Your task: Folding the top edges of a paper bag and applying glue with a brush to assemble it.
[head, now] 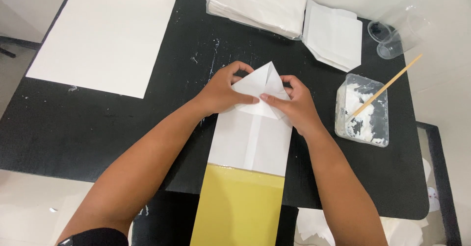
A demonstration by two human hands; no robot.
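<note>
Both hands press down on the folded top end of a white paper bag (pixel 250 138) lying flat on the black table (pixel 98 128). Left hand (pixel 223 93) has its fingers curled over the bag's left corner fold, thumb flat along the crease. Right hand (pixel 294 106) mirrors it, fingertips meeting the left thumb at the middle of the fold, palm covering the right corner. Between the two hands the paper rises to a triangular point.

Nearer than the hands, the bag's long body runs back toward the person and lies over a yellow sheet (pixel 240 206) that hangs past the table edge.

Right of the right hand stands a clear plastic tub of white paste (pixel 363 111) with a wooden stick (pixel 387 86) leaning in it. Beyond that tub, a clear plastic cup (pixel 397 32) lies on its side.

Beyond the hands sits a stack of finished white bags (pixel 260 3), with a few more folded bags (pixel 336 35) just beside it. Far to the left of the left hand lies a large white paper sheet (pixel 103 35).
</note>
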